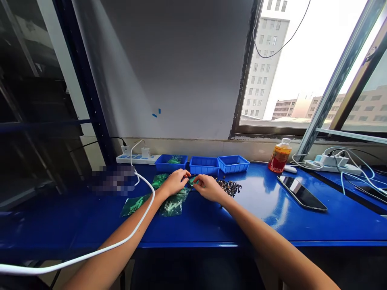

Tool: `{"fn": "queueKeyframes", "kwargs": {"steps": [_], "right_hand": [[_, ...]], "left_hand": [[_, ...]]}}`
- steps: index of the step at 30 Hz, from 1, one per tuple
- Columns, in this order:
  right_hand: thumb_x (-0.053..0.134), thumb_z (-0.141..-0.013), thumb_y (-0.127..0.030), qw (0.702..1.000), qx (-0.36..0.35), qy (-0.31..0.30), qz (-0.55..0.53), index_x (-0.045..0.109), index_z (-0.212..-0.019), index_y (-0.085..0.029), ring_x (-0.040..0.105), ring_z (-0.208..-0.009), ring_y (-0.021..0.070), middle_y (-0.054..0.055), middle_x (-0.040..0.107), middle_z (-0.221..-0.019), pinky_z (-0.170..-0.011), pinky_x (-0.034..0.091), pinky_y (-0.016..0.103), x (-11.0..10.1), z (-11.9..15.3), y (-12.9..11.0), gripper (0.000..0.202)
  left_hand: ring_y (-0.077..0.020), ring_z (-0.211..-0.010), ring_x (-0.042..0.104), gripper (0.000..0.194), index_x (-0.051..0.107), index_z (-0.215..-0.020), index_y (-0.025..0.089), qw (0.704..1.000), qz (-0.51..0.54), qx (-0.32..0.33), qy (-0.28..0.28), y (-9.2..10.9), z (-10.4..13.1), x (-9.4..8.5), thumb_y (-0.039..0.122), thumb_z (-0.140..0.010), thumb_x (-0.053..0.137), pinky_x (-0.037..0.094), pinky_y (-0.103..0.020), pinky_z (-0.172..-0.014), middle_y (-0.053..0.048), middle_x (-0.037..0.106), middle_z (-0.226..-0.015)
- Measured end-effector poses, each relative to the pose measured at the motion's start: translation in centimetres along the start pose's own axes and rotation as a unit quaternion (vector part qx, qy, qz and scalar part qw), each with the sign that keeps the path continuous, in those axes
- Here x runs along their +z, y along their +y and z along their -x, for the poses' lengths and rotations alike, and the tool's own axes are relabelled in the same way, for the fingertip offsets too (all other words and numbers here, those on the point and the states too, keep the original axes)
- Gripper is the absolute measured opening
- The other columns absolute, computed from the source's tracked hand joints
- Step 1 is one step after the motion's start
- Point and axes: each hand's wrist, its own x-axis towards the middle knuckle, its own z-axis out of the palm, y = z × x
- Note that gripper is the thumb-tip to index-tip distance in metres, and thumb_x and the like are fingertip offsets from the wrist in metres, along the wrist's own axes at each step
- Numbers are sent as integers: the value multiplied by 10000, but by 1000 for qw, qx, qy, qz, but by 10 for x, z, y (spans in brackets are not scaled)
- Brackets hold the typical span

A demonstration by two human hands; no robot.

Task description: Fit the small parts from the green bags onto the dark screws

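My left hand (176, 182) is over several small green plastic bags (171, 207), its fingers curled near a green bag between the hands; what they grip is too small to tell. Close beside it, my right hand (208, 187) pinches the edge of that green bag (191, 181). Another green bag (135, 205) with pale pieces inside lies left of my left forearm. Just right of my right hand is a loose pile of dark screws (230, 187). Behind the hands stand three blue trays; the left tray (171, 162) holds a green bag.
The middle tray (204, 163) and right tray (234, 163) stand near the wall. A drink bottle (279, 156) and a phone (301, 192) are to the right. Power strips (138, 159) lie at the back. A white cable (133, 232) crosses above my left forearm.
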Motion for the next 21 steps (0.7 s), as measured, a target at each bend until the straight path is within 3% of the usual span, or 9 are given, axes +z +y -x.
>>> {"fn": "queueKeyframes", "kwargs": {"steps": [8,15,21], "right_hand": [[564,-778,-152,1000,-3,15,8,615,-821,-156,485,-628,108,-19,551,-645,-594,346,216,-3,1,-3,67],[576,-772,-146,1000,-17,11,19,621,-823,-151,490,-632,110,-14,554,-647,-590,339,219,0,1,-2,68],[587,-768,-155,1000,-20,4,20,628,-850,-152,498,-626,114,-10,559,-651,-580,333,218,3,1,1,91]], "left_hand": [[-218,-984,599,386,669,-951,164,996,-71,-36,-26,-7,0,-8,42,-735,373,454,-313,-880,-83,660,-980],[-200,-854,644,307,708,-828,210,994,-80,-27,-71,-6,1,-11,108,-704,447,485,-256,-767,-46,698,-877],[-204,-832,643,244,703,-845,205,993,-79,-27,-80,-6,2,-11,190,-718,495,480,-255,-740,-54,695,-887]]}}
